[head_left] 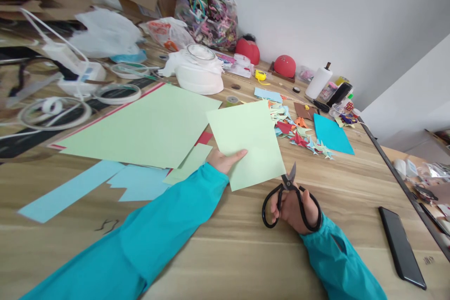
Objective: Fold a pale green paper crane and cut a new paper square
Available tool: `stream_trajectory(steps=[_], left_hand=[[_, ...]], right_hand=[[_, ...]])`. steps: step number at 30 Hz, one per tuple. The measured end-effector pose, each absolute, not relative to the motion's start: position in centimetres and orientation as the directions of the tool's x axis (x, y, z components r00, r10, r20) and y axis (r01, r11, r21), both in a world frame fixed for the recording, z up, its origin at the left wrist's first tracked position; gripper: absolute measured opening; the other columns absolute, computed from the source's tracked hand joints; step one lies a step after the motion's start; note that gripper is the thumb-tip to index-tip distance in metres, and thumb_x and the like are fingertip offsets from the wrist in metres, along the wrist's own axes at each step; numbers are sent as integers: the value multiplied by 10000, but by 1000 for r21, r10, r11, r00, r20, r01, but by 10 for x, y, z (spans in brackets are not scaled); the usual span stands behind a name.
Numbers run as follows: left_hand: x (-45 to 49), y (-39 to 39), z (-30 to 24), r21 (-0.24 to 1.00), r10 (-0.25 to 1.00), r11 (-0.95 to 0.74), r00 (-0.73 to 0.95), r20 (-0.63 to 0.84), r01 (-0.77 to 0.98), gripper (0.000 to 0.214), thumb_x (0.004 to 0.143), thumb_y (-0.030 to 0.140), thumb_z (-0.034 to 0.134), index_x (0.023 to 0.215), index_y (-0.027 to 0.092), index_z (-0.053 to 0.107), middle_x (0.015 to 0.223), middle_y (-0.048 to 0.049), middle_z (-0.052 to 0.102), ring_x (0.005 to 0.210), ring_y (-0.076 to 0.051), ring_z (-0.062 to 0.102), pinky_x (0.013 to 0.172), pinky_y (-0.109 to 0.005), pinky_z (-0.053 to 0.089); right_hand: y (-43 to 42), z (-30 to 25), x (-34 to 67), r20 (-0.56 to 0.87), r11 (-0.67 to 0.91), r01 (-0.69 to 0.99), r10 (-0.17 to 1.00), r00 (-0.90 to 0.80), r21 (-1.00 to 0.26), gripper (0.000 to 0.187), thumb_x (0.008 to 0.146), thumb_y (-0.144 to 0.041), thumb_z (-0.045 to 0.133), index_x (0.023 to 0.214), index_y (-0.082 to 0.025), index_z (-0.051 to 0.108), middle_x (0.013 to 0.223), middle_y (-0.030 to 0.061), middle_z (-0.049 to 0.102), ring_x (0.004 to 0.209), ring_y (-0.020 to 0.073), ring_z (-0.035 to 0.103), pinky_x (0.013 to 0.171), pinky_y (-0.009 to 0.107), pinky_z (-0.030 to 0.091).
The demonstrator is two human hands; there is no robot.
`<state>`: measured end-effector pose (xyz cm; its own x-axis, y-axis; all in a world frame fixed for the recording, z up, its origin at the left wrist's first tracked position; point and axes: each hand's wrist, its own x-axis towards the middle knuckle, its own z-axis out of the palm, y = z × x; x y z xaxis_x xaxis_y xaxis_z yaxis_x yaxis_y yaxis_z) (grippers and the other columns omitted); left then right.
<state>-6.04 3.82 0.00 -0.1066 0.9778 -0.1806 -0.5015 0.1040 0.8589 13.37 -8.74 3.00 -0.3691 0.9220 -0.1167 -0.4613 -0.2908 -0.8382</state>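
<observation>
A square sheet of pale green paper (251, 136) is pinched in my left hand (227, 161), thumb on top at its lower left edge. My right hand (293, 208) holds black-handled scissors (288, 183) with the blades parted. One blade is at the sheet's lower right corner, partly behind it. A larger pale green sheet (144, 126) with a red edge beneath it lies left of my left hand. Under it stick out a smaller green piece (190, 164) and light blue paper pieces (140, 180).
Cut paper shapes (298, 133) lie in a pile beyond the scissors, beside a bright blue sheet (332, 133). A black phone (401, 246) rests at the right. Tape rolls, cables and a power strip (82, 79) crowd the left; a full plastic bag (207, 16) stands behind.
</observation>
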Motion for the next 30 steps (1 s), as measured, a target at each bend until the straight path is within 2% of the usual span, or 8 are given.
stream_trajectory(steps=[8, 12, 18, 23, 30], left_hand=[[-62, 43, -3, 901, 977, 133, -101, -191, -412, 632, 377, 283, 844, 959, 118, 663, 939, -135, 692, 1002, -316, 598, 905, -421, 478], [-61, 43, -2, 898, 977, 173, -47, -210, -404, 592, 425, 340, 827, 949, 119, 663, 904, -129, 699, 981, -307, 610, 907, -440, 473], [-61, 41, -6, 962, 994, 73, -62, -93, -262, 530, 462, 398, 804, 890, 113, 674, 923, -127, 696, 1040, -299, 579, 946, -409, 446], [-63, 41, -4, 982, 997, 60, -39, -68, -177, 550, 484, 446, 780, 898, 101, 674, 954, -126, 691, 1017, -298, 592, 936, -418, 453], [-66, 43, -11, 997, 990, -48, -136, 40, -52, 586, 482, 472, 769, 946, 127, 675, 970, -127, 688, 996, -300, 604, 893, -406, 489]], right_hand=[[-89, 35, 135, -117, -295, -473, 922, -369, -830, 895, 658, -709, 498, 1375, -243, 235, 719, 40, 600, 560, 165, 529, 544, 335, 453], [-90, 35, 134, -113, -292, -478, 923, -367, -829, 896, 653, -698, 519, 1372, -237, 250, 728, 45, 607, 558, 164, 532, 537, 325, 453], [-90, 35, 134, -116, -304, -495, 920, -374, -814, 875, 658, -705, 505, 1353, -225, 280, 751, 59, 616, 545, 165, 534, 508, 309, 444], [-89, 34, 136, -154, -335, -493, 916, -371, -803, 883, 644, -751, 462, 1323, -202, 332, 727, 65, 609, 530, 168, 528, 490, 312, 437], [-88, 36, 135, -116, -348, -569, 907, -404, -745, 844, 670, -729, 465, 1338, -251, 274, 721, 42, 608, 502, 159, 524, 501, 315, 438]])
